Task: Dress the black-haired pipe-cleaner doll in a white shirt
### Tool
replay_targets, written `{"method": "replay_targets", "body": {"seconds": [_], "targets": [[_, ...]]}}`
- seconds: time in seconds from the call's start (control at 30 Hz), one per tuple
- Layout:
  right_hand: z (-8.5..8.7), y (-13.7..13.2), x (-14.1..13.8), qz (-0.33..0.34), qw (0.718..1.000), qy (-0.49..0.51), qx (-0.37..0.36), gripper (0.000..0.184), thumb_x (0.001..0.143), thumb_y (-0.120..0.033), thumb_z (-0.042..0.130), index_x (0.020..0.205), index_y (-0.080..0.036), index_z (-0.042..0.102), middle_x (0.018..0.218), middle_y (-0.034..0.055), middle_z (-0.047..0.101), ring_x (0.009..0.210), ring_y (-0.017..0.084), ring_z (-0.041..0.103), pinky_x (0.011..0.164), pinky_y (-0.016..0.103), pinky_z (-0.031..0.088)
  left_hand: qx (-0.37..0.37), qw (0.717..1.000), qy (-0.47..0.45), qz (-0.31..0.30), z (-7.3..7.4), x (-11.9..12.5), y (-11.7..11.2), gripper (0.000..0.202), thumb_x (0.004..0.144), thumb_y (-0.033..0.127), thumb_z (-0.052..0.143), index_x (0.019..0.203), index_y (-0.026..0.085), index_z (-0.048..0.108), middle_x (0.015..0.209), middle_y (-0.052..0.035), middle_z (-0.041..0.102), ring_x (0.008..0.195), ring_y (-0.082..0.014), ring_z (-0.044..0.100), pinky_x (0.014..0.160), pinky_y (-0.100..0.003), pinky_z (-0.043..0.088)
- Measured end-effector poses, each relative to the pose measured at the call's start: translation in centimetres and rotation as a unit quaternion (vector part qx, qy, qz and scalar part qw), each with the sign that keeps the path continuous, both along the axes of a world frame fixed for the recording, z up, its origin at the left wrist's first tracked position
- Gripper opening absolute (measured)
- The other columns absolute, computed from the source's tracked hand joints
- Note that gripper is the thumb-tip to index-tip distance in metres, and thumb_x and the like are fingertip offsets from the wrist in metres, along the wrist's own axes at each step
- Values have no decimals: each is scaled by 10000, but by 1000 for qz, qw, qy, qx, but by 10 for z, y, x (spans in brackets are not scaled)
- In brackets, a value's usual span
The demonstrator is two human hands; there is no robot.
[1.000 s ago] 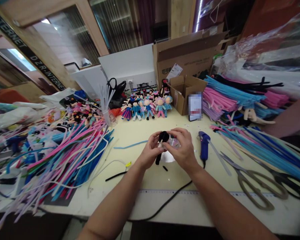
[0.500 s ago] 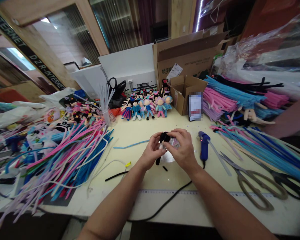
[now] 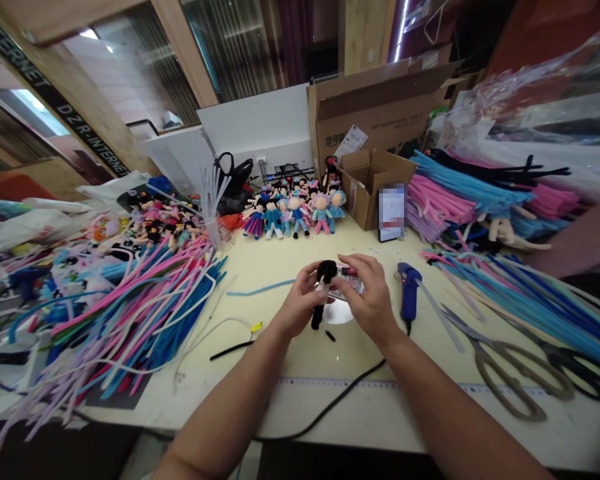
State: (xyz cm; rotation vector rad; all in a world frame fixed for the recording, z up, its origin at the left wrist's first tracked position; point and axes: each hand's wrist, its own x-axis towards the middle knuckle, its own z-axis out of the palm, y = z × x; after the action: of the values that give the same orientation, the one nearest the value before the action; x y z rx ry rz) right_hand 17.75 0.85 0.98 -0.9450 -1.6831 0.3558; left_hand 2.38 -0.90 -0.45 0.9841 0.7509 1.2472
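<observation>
Above the middle of the pale yellow table, the person holds a small black pipe-cleaner figure. It is fuzzy and dark all over, with a rounded tuft at the top and a thin stem hanging down toward the tabletop; a pale strip shows partway down the stem. The left hand pinches it from the left side, fingers closed around the stem just under the tuft. The right hand meets it from the right, thumb and fingertips closed at the top of the figure; a small clear piece with pink flecks sits in that hand's fingers, though I cannot tell what it is. A round white disc lies on the table right beneath the hands.

Just to the right lies a blue glue gun, with large scissors further right. A heap of pink, blue and white pipe cleaners spreads on the left, and a row of finished little dolls stands behind the hands.
</observation>
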Motion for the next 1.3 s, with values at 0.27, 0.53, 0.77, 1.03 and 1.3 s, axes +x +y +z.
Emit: {"method": "replay_targets", "body": {"seconds": [0.27,0.53,0.77,1.03,1.3], "targets": [[-1,3,3,-6,998,40,-39,130,864,-296,532,790,-202,583,798,33,589,825,200,537,773,360,417,-66,994,-81,-34,10,-3,-2,538,694,244,669,1192,240,466,1162,-79,595,1011,-257,601,781,-373,493],[-7,5,2,12,989,56,-133,225,877,-360,483,731,-200,545,698,0,564,708,163,521,667,287,401,-54,989,-118,-71,9,-9,0,474,755,346,594,1196,211,488,1263,-120,547,1010,-264,590,754,-378,506],[-20,11,0,36,977,96,-185,215,859,-351,485,971,-190,574,688,-14,555,606,138,515,562,252,398,-27,988,-133,-75,15,-14,0,422,735,312,567,1138,187,561,1263,-130,546,807,-178,582,622,-289,457],[-21,9,-13,97,970,70,-212,259,827,-379,518,978,-183,592,806,33,621,685,167,566,611,288,462,-29,986,-141,-87,30,-20,-6,532,778,551,462,1106,161,613,1223,-151,556,783,-183,522,589,-293,397],[5,-32,-6,184,918,185,-300,320,807,-402,563,1039,-188,510,559,-74,478,448,96,453,439,219,367,-24,977,-173,-127,49,-21,-24,502,778,447,482,1114,108,636,1108,-156,601,748,-165,499,579,-270,398]]}}
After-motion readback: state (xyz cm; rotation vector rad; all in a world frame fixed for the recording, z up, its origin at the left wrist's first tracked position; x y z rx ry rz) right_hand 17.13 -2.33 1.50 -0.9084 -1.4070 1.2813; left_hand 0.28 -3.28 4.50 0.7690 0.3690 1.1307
